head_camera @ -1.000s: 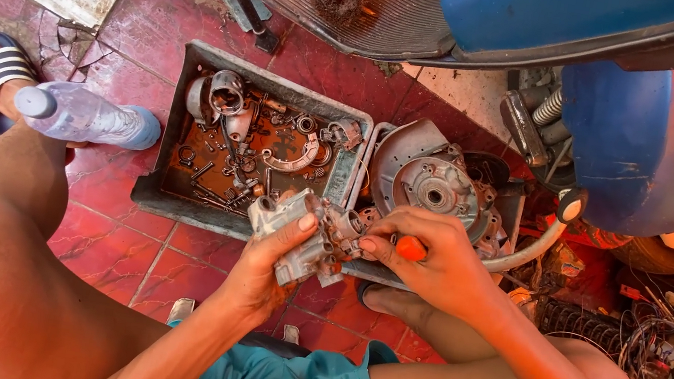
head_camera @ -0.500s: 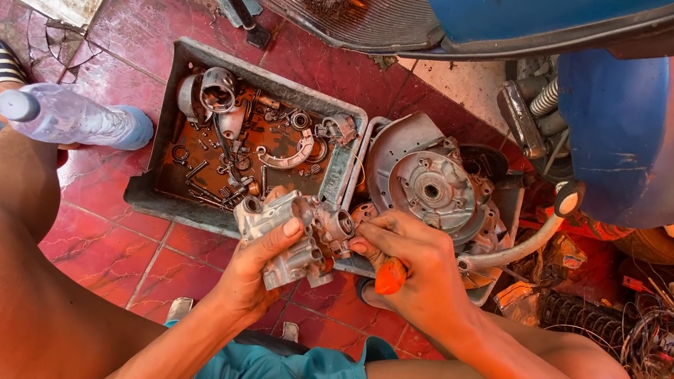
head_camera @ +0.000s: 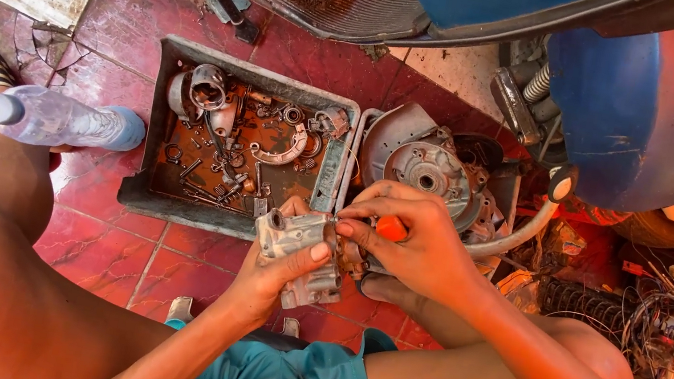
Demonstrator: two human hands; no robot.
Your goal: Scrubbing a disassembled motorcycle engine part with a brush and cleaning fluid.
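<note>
Looking down, I see the grey, grimy metal tray [head_camera: 141, 186] of rusty small parts just beyond my fingers. My left hand [head_camera: 274, 274] is clamped on a dull cast-metal engine part [head_camera: 298, 251]. My right hand [head_camera: 418, 247] grips an orange-handled screwdriver [head_camera: 390, 227] against it.

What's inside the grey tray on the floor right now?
The grey tray holds rusty small parts: rings, bolts, a curved bracket and a round housing. Its near right corner is covered by the left hand holding a metal casting, so anything there is hidden.
</note>
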